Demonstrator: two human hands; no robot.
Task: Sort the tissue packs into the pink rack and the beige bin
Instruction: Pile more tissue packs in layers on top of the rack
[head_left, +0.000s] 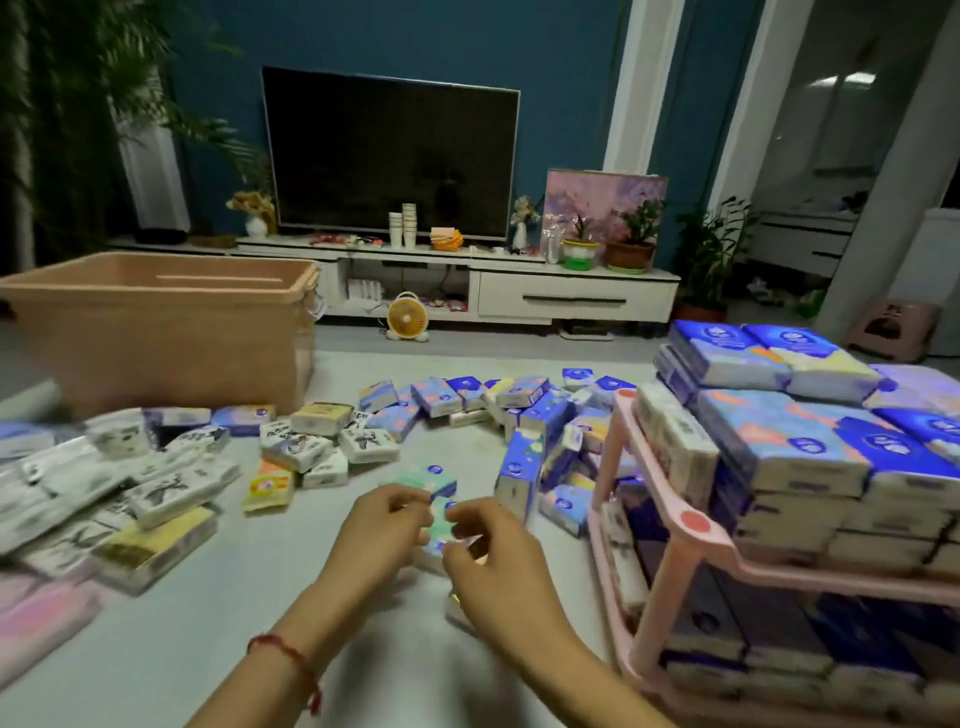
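Observation:
Both hands meet low in the middle over a small green and blue tissue pack (435, 491). My left hand (382, 525) grips its left side and my right hand (485, 551) pinches its right side; my fingers hide most of the pack. The pink rack (675, 545) stands at the right, its shelves stacked with blue tissue packs (779, 431). The beige bin (156, 322) stands at the far left. Loose blue packs (519, 410) and white black-printed packs (171, 488) lie scattered on the grey surface between them.
A yellow pack (267, 486) lies just left of my hands. Pink wrapped packs (36, 618) sit at the lower left edge. Behind are a TV stand (519, 291) with a television, paper cups, potted plants and a small orange fan (407, 318) on the floor.

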